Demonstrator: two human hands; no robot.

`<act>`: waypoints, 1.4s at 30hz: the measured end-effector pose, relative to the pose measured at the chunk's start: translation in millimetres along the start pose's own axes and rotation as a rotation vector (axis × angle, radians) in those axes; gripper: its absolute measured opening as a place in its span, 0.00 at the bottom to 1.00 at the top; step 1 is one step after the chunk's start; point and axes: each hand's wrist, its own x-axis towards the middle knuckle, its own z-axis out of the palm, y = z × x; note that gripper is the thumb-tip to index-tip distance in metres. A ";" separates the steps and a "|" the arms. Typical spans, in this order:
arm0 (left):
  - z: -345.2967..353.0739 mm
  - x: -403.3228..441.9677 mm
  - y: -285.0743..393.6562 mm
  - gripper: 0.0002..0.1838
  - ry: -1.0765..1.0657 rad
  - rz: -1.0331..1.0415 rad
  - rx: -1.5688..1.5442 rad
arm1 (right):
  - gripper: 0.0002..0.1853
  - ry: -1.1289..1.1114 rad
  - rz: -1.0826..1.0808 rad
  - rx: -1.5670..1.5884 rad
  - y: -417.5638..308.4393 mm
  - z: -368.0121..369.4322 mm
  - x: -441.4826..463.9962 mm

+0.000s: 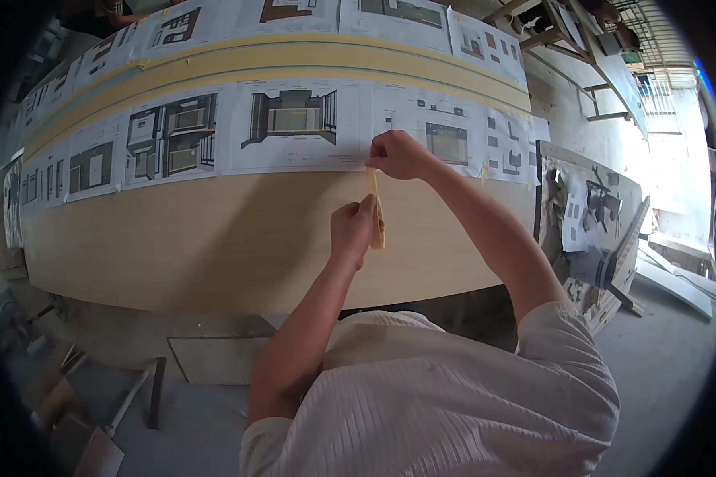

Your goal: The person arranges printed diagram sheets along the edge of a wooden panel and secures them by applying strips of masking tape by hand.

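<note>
My left hand (351,230) is closed around a roll of pale yellow masking tape (379,230), held edge-on above the bare wood panel. A short strip of tape (372,182) runs up from the roll to my right hand (400,155). The fingers of that hand pinch the strip's end, over the lower edge of the printed drawing sheets. Just behind lie a sheet with a cabinet drawing (294,119) and, to its right, another drawing sheet (445,143). Small bits of tape (484,172) stick to the sheets' lower edge.
The wide wood panel (175,238) carries two rows of sheets with a yellow band (294,60) between them. At the right stands a small worktable (597,199) with tools and papers. People's arms show at the far top corners. Boards (676,286) lie on the right floor.
</note>
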 end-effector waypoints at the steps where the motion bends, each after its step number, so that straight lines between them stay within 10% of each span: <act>1: -0.7 4.6 -1.4 0.25 0.005 -0.002 -0.001 | 0.13 -0.004 -0.003 0.002 5.5 2.0 4.1; 13: 4.7 30.1 -20.1 0.23 0.057 -0.077 -0.110 | 0.14 0.062 0.064 0.021 13.2 14.3 -1.6; 16: 6.9 27.2 -13.7 0.23 0.049 -0.101 -0.112 | 0.11 0.314 -0.275 -0.024 27.7 32.8 -10.0; 25: -1.0 34.3 -13.4 0.24 0.030 -0.205 -0.089 | 0.15 0.036 -0.326 -0.167 15.0 7.2 -5.9; 30: -8.5 58.2 -5.7 0.20 -0.337 -0.350 -0.276 | 0.17 0.032 -0.354 -0.130 21.8 9.4 -3.4; 42: -1.5 78.0 -5.1 0.13 -0.233 -0.296 -0.146 | 0.16 -0.160 -0.428 0.058 36.1 -2.9 18.2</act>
